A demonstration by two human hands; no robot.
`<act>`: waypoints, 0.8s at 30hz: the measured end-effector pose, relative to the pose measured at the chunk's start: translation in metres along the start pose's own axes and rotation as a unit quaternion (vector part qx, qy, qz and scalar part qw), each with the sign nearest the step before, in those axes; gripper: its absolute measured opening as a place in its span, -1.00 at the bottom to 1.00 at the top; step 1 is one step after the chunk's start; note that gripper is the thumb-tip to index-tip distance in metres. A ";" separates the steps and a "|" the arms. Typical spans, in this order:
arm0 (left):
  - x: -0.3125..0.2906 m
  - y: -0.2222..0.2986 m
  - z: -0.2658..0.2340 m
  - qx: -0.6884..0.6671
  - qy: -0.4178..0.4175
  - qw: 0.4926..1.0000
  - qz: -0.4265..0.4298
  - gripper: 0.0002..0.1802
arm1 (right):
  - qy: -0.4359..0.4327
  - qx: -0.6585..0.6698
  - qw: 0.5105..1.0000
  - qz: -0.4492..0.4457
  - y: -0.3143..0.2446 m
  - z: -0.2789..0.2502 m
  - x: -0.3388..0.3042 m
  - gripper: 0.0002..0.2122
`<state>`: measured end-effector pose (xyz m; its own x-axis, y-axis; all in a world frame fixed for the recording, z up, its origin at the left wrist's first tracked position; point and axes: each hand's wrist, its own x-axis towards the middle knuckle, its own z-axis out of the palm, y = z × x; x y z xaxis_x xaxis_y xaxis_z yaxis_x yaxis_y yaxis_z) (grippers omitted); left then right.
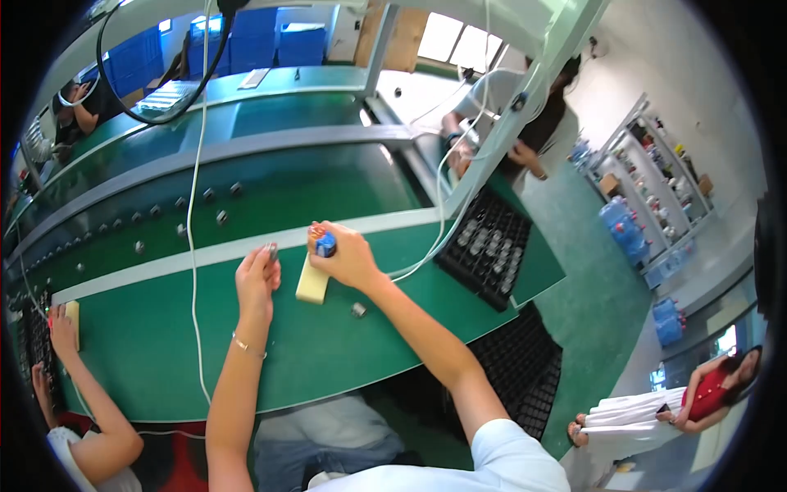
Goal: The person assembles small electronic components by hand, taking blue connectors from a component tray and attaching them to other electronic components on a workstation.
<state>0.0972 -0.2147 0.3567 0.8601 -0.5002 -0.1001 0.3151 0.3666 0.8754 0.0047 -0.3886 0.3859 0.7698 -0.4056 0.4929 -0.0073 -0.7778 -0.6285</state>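
On the left, the left hand (257, 277) pinches a small metal piece (273, 252) with its fingertips, above the green tabletop (164, 328). To its right, the right hand (351, 258) is curled around a blue object (325, 244) at the far end of a cream block (312, 284); whether it touches this block, I cannot tell. Probably one piece is being worked, so the next move calls for a steady pinch.

Wearer's hands (257, 283) (348, 256), two; blue handheld item (325, 244), one; held metal part (273, 252), one; pale yellow blocks (311, 284) (74, 322), two; loose metal part (358, 309) on the near worktop (147, 353), one; right-hand black tray (474, 285), one
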 end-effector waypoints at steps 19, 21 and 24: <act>0.001 0.007 0.012 0.051 0.003 0.997 0.052 -0.82 | -0.031 -0.036 0.997 0.055 0.041 0.019 0.112 -0.73; -0.001 0.013 0.017 0.098 0.006 0.991 0.092 -0.83 | -0.037 0.112 0.991 0.062 0.028 0.006 0.097 -0.75; -0.005 0.015 0.024 0.123 -0.023 0.984 0.126 -0.84 | -0.056 0.349 0.934 0.045 0.008 -0.003 0.059 -0.79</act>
<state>0.0879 -0.2252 0.3817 0.8777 -0.4549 0.1509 -0.0167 0.2856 0.9582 0.0482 -0.4201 0.4122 0.8489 -0.3706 0.3769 0.3125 -0.2233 -0.9233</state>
